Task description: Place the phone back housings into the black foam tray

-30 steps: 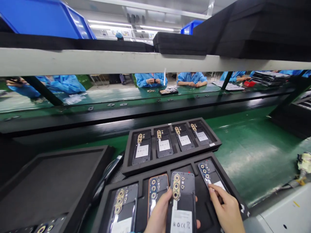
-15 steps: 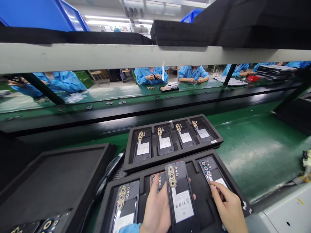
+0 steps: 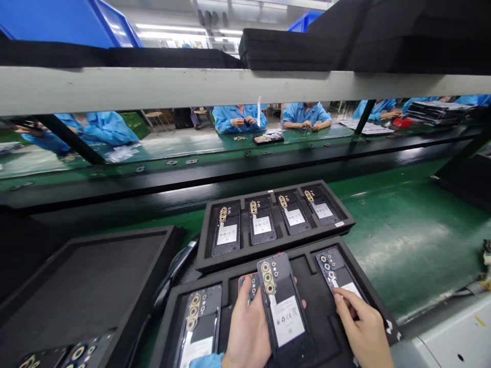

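Observation:
My left hand (image 3: 245, 327) is wrapped round a smartphone without its back cover (image 3: 286, 317), holding it tilted over the near foam tray (image 3: 357, 270). The phone shows gold camera rings and a white-labelled battery. Thumb and index finger of my right hand (image 3: 364, 327) are pinched together at the left edge of another coverless phone (image 3: 338, 266) in the tray's right slot. Whatever lies between those fingertips is too small to make out. An orange-edged phone (image 3: 253, 292) is partly hidden behind my left hand. In the left slot lies another coverless phone (image 3: 201, 319).
Behind is a second foam tray (image 3: 245, 257) holding several coverless phones. A larger black tray (image 3: 95, 266) with phones stands at left. A white machine surface (image 3: 456, 332) borders the right. Overhead runs a shelf beam (image 3: 215, 84); people in blue sleeves (image 3: 307, 115) work beyond.
The phone in my left hand has shifted slightly left and tilted a little more. My right hand stays pinched at the edge of the right-hand phone. The view has moved slightly.

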`<act>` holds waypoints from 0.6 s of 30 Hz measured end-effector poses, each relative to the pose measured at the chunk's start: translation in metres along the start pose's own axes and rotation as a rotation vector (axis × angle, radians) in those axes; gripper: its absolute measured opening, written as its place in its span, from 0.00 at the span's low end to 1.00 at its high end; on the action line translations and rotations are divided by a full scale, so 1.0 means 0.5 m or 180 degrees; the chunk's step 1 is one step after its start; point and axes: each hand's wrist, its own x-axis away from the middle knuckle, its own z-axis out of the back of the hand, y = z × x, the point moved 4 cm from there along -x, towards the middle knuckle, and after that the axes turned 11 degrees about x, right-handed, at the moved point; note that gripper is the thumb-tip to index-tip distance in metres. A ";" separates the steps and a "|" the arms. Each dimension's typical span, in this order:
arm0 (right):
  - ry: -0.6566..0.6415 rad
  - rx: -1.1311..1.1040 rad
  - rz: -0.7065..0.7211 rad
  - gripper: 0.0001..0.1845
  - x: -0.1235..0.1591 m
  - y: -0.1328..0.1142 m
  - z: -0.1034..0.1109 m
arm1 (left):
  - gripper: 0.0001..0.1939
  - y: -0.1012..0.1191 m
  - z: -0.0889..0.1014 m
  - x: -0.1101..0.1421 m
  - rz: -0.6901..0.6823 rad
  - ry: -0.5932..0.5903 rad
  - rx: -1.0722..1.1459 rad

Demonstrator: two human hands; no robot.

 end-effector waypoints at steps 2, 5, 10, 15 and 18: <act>-0.0055 0.0034 0.0054 0.18 0.001 0.007 -0.003 | 0.34 -0.003 0.003 -0.002 0.0093 -0.0111 0.0078; -0.0173 0.0075 0.0086 0.17 0.004 0.020 -0.010 | 0.30 -0.006 0.002 -0.002 0.0226 -0.0314 0.0229; -0.0159 0.0110 0.0118 0.17 0.008 0.024 -0.012 | 0.26 -0.007 -0.007 0.001 0.0215 -0.0552 0.0308; 0.0317 0.0125 0.0468 0.14 -0.010 -0.020 0.010 | 0.29 -0.002 0.004 -0.002 0.0068 -0.0461 -0.0017; 0.0677 0.0207 0.0675 0.11 -0.007 -0.043 0.022 | 0.30 0.009 0.027 -0.009 -0.0108 -0.0433 -0.0456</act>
